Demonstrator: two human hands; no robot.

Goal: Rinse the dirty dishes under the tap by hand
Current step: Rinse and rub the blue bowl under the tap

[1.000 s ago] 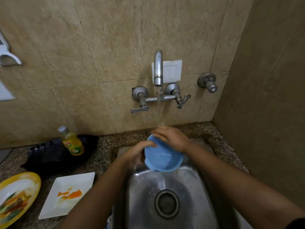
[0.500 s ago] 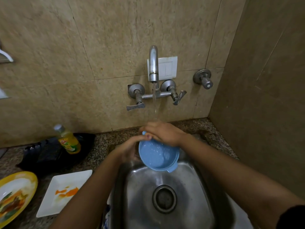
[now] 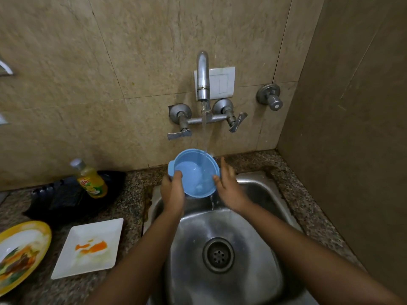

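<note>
Item: blue plastic bowl (image 3: pixel 193 172), which we tilt toward us above the steel sink (image 3: pixel 253 271) so the tap (image 3: pixel 203 78) stream sluices its inside and drains, left hand (image 3: pixel 172 190) gripping the rim, right hand (image 3: pixel 226 186) open-fingered alongside it.

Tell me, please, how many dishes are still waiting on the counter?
2: a white square plate beside the sink's left edge, and a yellow-rimmed plate further left, partly cut off by the frame; others may lie outside it.
</note>
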